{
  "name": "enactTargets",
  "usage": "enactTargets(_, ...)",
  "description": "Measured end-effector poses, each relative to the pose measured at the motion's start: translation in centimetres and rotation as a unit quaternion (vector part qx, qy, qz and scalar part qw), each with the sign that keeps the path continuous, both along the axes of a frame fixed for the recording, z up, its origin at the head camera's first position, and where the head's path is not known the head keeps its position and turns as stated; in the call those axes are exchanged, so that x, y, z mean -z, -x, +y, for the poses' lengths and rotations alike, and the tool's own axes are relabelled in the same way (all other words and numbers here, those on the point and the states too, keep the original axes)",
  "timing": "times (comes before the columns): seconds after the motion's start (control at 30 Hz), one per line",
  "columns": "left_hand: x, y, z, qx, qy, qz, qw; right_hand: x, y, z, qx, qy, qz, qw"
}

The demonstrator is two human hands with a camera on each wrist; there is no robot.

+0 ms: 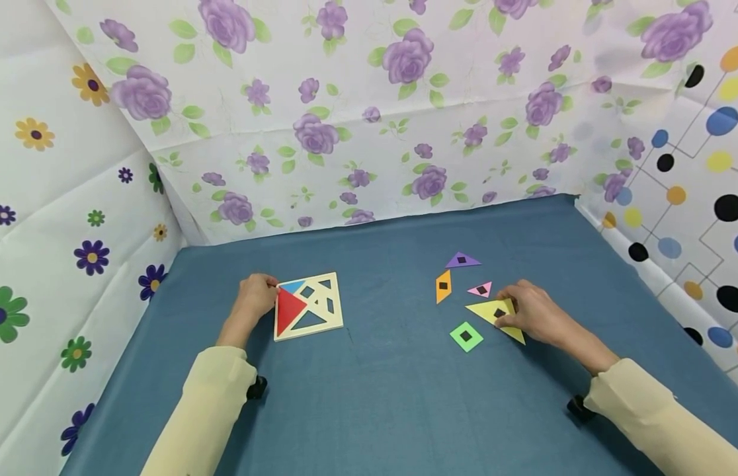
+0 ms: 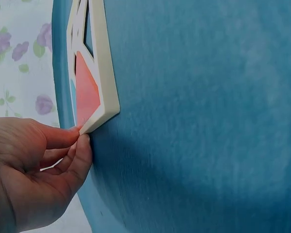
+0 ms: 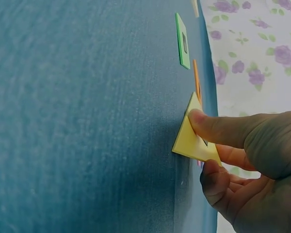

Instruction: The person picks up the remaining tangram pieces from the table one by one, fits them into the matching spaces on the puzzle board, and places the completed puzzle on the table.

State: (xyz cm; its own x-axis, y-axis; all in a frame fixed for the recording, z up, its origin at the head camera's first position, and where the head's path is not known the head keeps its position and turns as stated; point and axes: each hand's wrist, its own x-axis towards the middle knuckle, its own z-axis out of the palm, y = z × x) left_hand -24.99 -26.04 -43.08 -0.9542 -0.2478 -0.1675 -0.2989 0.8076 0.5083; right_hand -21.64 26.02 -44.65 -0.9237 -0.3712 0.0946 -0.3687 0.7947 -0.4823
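Note:
A tangram board (image 1: 338,311) in pale wood lies at the left of the blue cloth, with a red triangle (image 1: 289,309) and a blue triangle (image 1: 293,286) set in it; its other cut-outs hold no pieces. My left hand (image 1: 257,295) pinches the board's left edge between thumb and fingers, close by the red piece (image 2: 87,92). On the right, my right hand (image 1: 532,312) grips a large yellow triangle (image 1: 485,309) with a dark square at its middle. In the right wrist view the thumb lies across the yellow triangle's face (image 3: 186,141), the fingers behind and below.
Left of the yellow piece lie a green square (image 1: 467,344), an orange parallelogram (image 1: 443,296), a small pink triangle (image 1: 485,287) and a purple triangle (image 1: 469,262). Flowered sheeting (image 1: 369,152) rises behind the blue cloth (image 1: 369,410), with patterned sheets on both sides.

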Motion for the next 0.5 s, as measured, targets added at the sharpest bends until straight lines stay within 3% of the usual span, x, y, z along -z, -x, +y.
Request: enactTargets(0.5, 0.2, -1.0, 2.8, 0.030, -0.026, 0.003, 0.9992, -0.2, -0.2, 0.2, -0.009, 0.012, 0.010, 1.000)
